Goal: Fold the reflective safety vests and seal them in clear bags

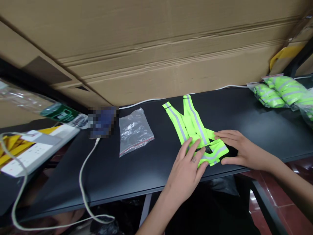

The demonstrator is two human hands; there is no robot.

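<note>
A neon yellow-green reflective vest (193,125) with grey stripes lies flat on the black table (256,130), its straps pointing away from me. My left hand (187,169) rests on its near left part, fingers stretched flat on the fabric. My right hand (236,148) lies flat on the vest's near right end, fingers pointing left and spread. Neither hand grips anything. An empty clear zip bag (134,130) with a red seal lies to the left of the vest.
Bagged folded vests (281,91) are piled at the table's right end. A large cardboard sheet (158,49) stands behind the table. At the left are a plastic bottle (41,106), a white power strip (31,153) and a white cable (84,182) hanging over the front edge.
</note>
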